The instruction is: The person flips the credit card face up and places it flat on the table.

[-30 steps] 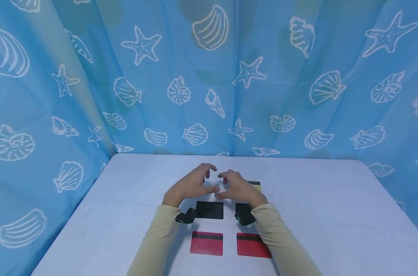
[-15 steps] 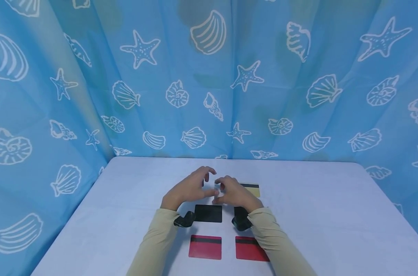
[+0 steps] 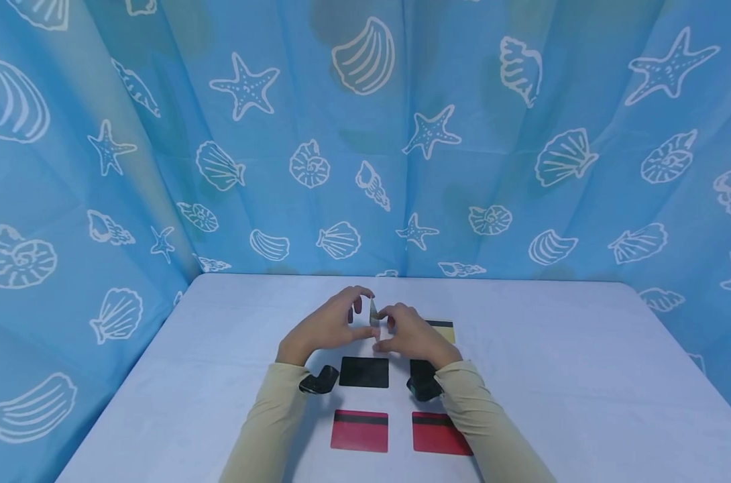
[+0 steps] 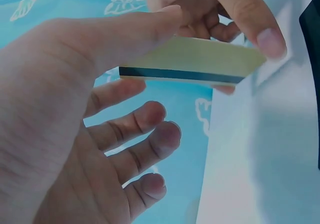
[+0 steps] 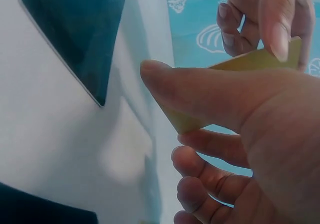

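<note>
A: Biggest first?
B: White counter [image 3: 583, 369]. Next, left hand [image 3: 328, 323] and right hand [image 3: 414, 334], both pinching one held card [image 4: 200, 57], probably at opposite ends to steady it.
A: Layout?
B: On my feed, red cards [image 3: 359, 431], black cards [image 3: 364, 372], flat yellow card [image 3: 442, 330]: spaced apart, likely so none overlap.
A: Held one's look?
B: Pale yellow, thin, between the hands, beyond the black cards; I get it nearly edge-on from the head. Smallest: dark stripe [image 4: 185, 76] along one long edge.
</note>
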`<control>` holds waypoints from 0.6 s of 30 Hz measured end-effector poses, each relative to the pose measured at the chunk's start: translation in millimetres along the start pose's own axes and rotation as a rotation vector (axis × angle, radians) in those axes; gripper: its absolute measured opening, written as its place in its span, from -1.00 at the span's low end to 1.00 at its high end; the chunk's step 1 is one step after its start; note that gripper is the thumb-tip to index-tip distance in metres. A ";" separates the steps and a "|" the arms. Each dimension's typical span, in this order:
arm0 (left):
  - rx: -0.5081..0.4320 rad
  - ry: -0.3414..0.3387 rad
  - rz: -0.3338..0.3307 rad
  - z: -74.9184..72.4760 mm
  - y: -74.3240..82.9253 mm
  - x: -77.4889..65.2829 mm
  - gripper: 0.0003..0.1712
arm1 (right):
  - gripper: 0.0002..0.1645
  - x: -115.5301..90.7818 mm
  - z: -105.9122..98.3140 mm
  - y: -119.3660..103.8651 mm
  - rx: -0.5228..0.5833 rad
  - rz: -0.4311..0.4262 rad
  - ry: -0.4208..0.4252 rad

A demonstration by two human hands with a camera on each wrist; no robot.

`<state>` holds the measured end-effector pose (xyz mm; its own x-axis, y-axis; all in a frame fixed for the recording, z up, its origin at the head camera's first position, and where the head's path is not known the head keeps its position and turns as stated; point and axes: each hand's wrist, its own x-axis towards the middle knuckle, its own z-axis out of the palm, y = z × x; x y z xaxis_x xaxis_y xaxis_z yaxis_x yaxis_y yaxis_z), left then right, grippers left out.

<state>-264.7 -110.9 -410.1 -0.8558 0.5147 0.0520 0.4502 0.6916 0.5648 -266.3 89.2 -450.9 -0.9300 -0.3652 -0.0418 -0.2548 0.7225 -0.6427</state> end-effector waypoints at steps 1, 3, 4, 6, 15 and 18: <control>0.002 0.004 0.001 -1.0 -0.7 -0.3 -0.21 | -0.21 0.0 -0.7 0.2 -0.003 0.001 0.003; 0.009 0.010 0.004 -2.8 -1.9 -0.5 -0.21 | -0.21 -0.5 -2.4 0.3 -0.006 0.006 0.011; 0.008 0.013 0.005 -3.7 -2.2 -0.5 -0.21 | -0.22 -0.8 -3.3 0.4 -0.006 0.010 0.013; 0.003 0.017 0.005 -5.4 -2.4 -0.6 -0.22 | -0.23 -1.3 -5.3 0.4 -0.007 0.014 0.018; 0.002 0.031 -0.086 -10.6 -5.8 -3.3 -0.22 | -0.26 -1.1 -9.6 -0.5 -0.016 0.064 0.028; 0.008 0.038 -0.110 -11.2 -8.3 -3.9 -0.22 | -0.26 0.2 -10.9 0.4 -0.019 0.072 0.029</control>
<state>-268.0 -124.3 -405.7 -0.9090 0.4163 0.0213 0.3551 0.7467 0.5624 -269.5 95.8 -442.8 -0.9533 -0.2949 -0.0654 -0.1915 0.7575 -0.6241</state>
